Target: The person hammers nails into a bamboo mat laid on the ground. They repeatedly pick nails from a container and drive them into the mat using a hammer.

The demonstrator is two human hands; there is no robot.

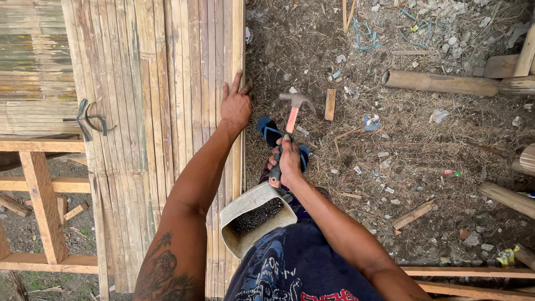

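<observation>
- A wooden frame stands at far left, under the bamboo slat panel.
- Dark snips lie on the panel's left part.
- The left hand rests open, fingers spread, on the panel's right edge.
- A pale container of nails sits at the person's waist.
- The right hand is closed around a claw hammer, head raised above the littered ground and a blue sandal.
- A bamboo pole lies at upper right.
</observation>
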